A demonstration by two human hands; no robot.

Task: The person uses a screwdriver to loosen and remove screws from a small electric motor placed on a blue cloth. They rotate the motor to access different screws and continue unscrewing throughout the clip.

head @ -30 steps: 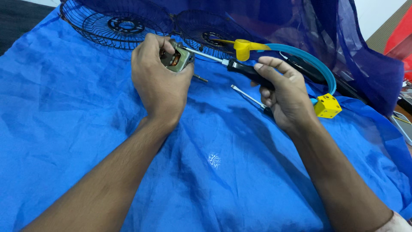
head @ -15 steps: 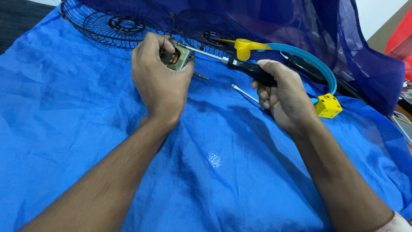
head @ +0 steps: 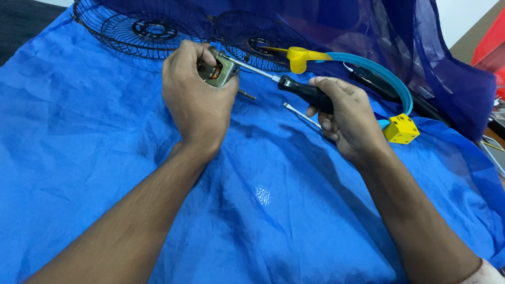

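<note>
The left hand [head: 197, 100] gripped a small motor [head: 221, 71]; the right hand [head: 347, 113] clasped a screwdriver [head: 294, 89] whose tip met it; the tip could probably slip off and gouge fingers.

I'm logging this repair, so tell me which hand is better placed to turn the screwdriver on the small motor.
Right. The right hand already grips the screwdriver by its black handle, tip against the small motor. The left hand is wrapped around that motor, steadying it.
</note>
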